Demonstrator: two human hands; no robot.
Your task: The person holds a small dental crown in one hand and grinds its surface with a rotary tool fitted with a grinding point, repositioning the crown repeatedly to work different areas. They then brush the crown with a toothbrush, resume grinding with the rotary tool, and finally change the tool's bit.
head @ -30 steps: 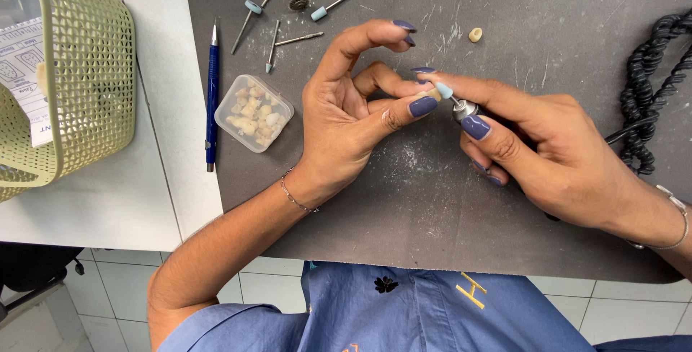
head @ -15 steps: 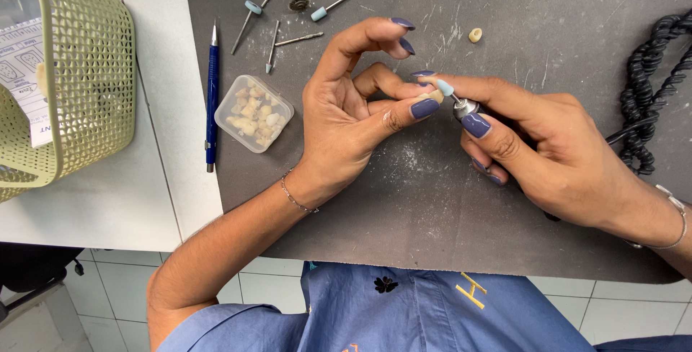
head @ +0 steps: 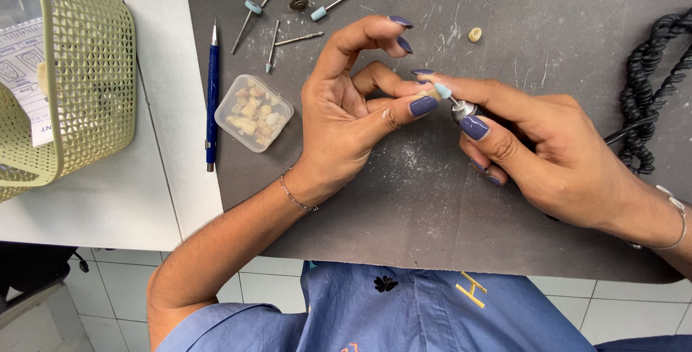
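From the head view, my left hand (head: 346, 117) pinches a small cream piece (head: 430, 95) between thumb and a bent finger; the other fingers are spread upward. My right hand (head: 555, 157) is closed around a handpiece (head: 465, 111), and its pale blue tip (head: 442, 90) touches the piece, just beside my left thumbnail.

I think the main danger is here at the grip. The piece is very small and mostly hidden by my fingertips, so if the tip slides off it, it can hit my thumb or nail. If my pinch is loose, the piece can jump away onto the dark mat (head: 432, 200) and be hard to find among the dust. The black coiled cord (head: 649, 99), to the right of my right hand, can pull the handpiece if it catches.

Left of my left hand, near the wrist side, lies a small clear box (head: 254, 112) with many cream tooth-like pieces; I cannot tell if it has a lid. Further left stands a green basket (head: 79, 85) with a printed paper inside. A blue pen (head: 211, 99) lies between box and basket. Above my grip lie some burs (head: 288, 6), and one loose cream bit (head: 474, 34).
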